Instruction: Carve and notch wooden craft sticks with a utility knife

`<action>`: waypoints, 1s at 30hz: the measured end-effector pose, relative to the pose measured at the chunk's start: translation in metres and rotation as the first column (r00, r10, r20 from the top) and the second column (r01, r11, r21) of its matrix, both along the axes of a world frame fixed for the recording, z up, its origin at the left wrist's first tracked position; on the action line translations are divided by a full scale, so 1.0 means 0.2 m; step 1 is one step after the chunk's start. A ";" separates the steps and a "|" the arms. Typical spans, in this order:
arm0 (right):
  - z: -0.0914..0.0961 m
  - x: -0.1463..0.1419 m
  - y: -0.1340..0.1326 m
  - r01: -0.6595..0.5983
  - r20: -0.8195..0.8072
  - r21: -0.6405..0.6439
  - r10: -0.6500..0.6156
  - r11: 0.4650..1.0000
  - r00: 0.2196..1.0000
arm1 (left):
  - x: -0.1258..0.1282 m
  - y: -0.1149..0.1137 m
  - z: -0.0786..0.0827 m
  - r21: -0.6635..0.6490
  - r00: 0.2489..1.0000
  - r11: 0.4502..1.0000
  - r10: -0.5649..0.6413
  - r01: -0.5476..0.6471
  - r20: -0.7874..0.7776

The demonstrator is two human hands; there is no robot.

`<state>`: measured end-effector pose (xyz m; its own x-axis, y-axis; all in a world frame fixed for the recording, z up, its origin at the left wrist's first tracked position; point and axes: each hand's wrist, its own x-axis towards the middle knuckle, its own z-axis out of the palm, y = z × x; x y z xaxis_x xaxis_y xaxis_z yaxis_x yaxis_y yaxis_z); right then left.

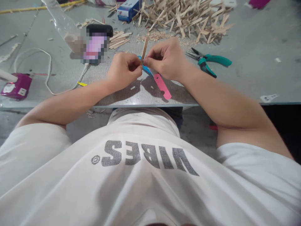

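Note:
Both my hands meet over the table, close to its front edge. My left hand [125, 69] is closed, its thumb and fingers pinched at the lower end of a wooden stick [144, 48]. From the other side my right hand [166, 59] pinches at the same low end, so the stick points upward between them. Fingers hide exactly what is gripped there. Under the hands lies a blue item [147, 69], partly covered. Just below my right hand a pink flat handle [162, 87] with a notch rests on the table. Pliers [210, 61] with teal handles lie to the right.
A big heap of wooden sticks [185, 18] fills the back, with crumbs before it. A smaller stick pile [119, 39], a phone [96, 47] on a white cable [50, 72], a blue box [129, 10], a plastic bottle [63, 23] and a purple socket block [17, 86] are about.

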<state>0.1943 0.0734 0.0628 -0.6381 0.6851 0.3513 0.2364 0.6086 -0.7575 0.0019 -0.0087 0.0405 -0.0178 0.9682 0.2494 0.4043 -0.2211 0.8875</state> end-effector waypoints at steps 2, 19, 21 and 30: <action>-0.01 0.00 0.01 -0.019 0.014 0.005 0.019 1.000 1.000 | 0.00 -0.01 0.01 0.091 0.982 0.992 0.102 -0.089 -0.157; -0.16 -0.10 0.16 0.052 0.118 -0.018 -0.049 0.999 0.992 | 0.03 0.00 0.03 0.139 0.930 0.982 0.164 -0.124 -0.330; -0.13 -0.08 0.14 0.025 0.063 -0.042 -0.023 0.999 0.998 | 0.03 0.01 0.02 0.129 0.952 0.984 0.156 -0.125 -0.264; 0.02 0.01 0.03 -0.147 -0.035 -0.156 0.143 0.977 0.989 | -0.01 -0.02 0.07 0.096 0.850 0.993 0.103 -0.062 -0.516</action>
<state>0.1969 0.0785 0.0665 -0.7277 0.6339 0.2620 0.1358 0.5075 -0.8509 0.0003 -0.0125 0.0542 0.0555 0.9477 0.3143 0.8212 -0.2224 0.5255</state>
